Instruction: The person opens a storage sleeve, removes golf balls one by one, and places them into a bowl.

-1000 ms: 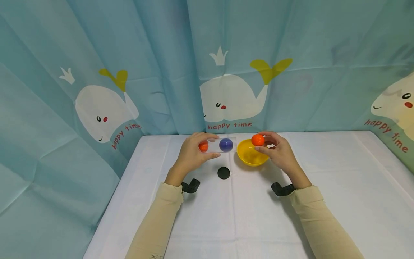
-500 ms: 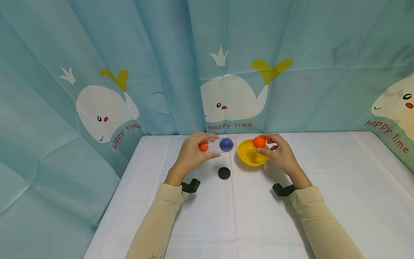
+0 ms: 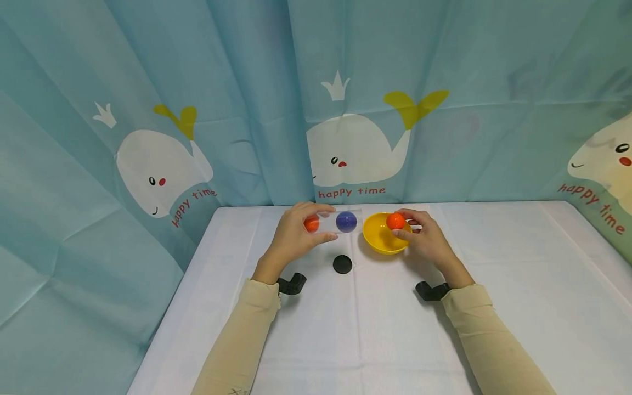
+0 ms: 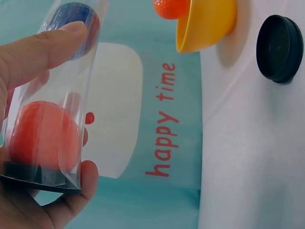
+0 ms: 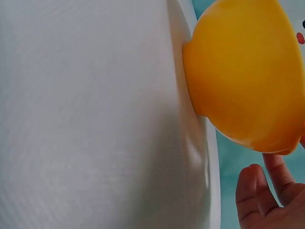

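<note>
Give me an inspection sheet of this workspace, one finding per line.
Surface: table under a white cloth, bare at the front.
Job's things: clear tube held level above the table, with an orange ball and a blue ball inside; a second orange ball held over the yellow bowl, which stands on the cloth.
Clutter: black cap lying on the cloth before the tube.
Grippers: left hand grips the tube; right hand pinches the second orange ball in its fingers.
Cables: nothing seen; black wrist mounts only.
Surroundings: blue curtain with whale prints behind and at both sides.
</note>
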`<state>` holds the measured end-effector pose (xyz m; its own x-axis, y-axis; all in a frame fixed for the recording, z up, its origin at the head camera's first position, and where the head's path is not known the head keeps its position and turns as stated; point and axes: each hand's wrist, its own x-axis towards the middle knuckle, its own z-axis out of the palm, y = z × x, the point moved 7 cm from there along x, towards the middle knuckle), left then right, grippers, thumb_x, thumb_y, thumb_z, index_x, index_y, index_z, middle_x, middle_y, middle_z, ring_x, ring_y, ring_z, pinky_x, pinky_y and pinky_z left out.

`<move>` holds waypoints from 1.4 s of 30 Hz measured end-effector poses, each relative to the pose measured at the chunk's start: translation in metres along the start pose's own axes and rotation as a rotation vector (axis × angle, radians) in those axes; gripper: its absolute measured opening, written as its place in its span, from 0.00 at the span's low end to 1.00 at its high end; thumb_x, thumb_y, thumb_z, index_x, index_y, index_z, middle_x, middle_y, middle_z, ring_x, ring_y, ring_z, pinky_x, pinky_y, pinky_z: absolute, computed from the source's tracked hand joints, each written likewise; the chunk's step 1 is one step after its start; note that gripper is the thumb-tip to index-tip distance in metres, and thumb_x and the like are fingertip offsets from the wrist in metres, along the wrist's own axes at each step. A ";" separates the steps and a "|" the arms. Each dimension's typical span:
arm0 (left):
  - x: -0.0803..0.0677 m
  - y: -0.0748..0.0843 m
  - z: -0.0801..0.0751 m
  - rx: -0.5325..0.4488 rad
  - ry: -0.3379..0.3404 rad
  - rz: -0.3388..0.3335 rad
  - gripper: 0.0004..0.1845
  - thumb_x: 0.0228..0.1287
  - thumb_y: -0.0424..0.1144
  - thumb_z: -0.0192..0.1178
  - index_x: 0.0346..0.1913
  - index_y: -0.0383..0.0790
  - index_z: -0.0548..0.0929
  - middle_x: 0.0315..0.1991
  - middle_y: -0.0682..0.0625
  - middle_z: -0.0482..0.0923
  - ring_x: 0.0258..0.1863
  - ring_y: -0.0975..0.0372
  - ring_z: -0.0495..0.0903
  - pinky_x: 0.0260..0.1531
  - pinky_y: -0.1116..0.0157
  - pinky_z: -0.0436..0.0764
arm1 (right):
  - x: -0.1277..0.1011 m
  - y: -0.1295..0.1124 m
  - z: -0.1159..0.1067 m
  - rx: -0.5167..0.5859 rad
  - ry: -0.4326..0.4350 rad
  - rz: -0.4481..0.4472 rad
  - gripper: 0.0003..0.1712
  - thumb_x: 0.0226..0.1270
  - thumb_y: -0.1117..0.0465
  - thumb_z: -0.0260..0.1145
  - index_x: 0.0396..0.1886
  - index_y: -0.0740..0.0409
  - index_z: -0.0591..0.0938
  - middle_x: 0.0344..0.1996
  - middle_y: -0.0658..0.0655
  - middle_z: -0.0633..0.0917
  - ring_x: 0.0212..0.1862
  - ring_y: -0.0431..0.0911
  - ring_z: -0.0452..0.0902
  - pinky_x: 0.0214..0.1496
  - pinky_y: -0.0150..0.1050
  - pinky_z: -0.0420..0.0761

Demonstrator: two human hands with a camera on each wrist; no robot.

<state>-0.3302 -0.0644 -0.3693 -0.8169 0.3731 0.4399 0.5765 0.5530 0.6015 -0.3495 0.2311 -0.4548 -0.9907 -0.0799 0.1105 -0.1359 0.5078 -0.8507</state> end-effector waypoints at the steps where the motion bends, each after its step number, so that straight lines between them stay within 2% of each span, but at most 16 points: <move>1: 0.000 0.000 0.000 0.003 0.000 -0.001 0.27 0.50 0.47 0.81 0.55 0.49 0.87 0.47 0.53 0.87 0.49 0.58 0.79 0.50 0.57 0.79 | 0.000 0.000 0.001 -0.001 -0.004 0.002 0.31 0.70 0.55 0.71 0.69 0.60 0.75 0.62 0.67 0.73 0.62 0.59 0.68 0.65 0.52 0.72; 8: 0.000 0.000 0.002 -0.002 -0.006 0.001 0.28 0.50 0.47 0.81 0.56 0.48 0.87 0.48 0.50 0.88 0.49 0.58 0.79 0.50 0.57 0.79 | 0.000 0.005 0.007 0.005 -0.036 0.028 0.32 0.70 0.57 0.71 0.70 0.61 0.74 0.63 0.68 0.73 0.63 0.60 0.68 0.66 0.53 0.69; 14: 0.000 0.001 0.002 0.003 -0.004 0.006 0.27 0.50 0.46 0.82 0.55 0.48 0.87 0.45 0.53 0.87 0.47 0.59 0.79 0.47 0.59 0.79 | -0.001 0.007 0.009 0.001 -0.052 0.048 0.34 0.70 0.56 0.71 0.71 0.60 0.73 0.66 0.68 0.71 0.65 0.63 0.67 0.69 0.59 0.68; 26: 0.000 0.001 0.003 0.006 -0.008 0.006 0.28 0.49 0.47 0.82 0.55 0.49 0.87 0.45 0.54 0.87 0.47 0.59 0.78 0.45 0.61 0.78 | -0.001 0.009 0.011 0.001 -0.066 0.095 0.34 0.70 0.55 0.71 0.72 0.57 0.72 0.68 0.67 0.71 0.64 0.64 0.66 0.65 0.58 0.71; 34: 0.000 0.000 0.004 0.008 -0.012 0.000 0.27 0.50 0.47 0.82 0.55 0.49 0.87 0.44 0.54 0.86 0.46 0.59 0.78 0.44 0.62 0.78 | 0.000 0.006 0.008 0.013 -0.034 0.064 0.24 0.73 0.57 0.67 0.65 0.60 0.77 0.68 0.67 0.72 0.66 0.63 0.65 0.71 0.61 0.66; 42: -0.001 0.000 0.005 0.017 -0.015 -0.005 0.27 0.50 0.47 0.81 0.55 0.50 0.87 0.44 0.54 0.86 0.46 0.60 0.78 0.44 0.62 0.78 | -0.002 0.000 -0.001 0.051 0.015 0.034 0.23 0.74 0.56 0.66 0.64 0.60 0.78 0.65 0.67 0.73 0.65 0.62 0.67 0.70 0.56 0.68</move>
<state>-0.3296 -0.0612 -0.3728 -0.8201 0.3812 0.4269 0.5720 0.5673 0.5924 -0.3474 0.2323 -0.4541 -0.9948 -0.0505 0.0884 -0.1018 0.4660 -0.8789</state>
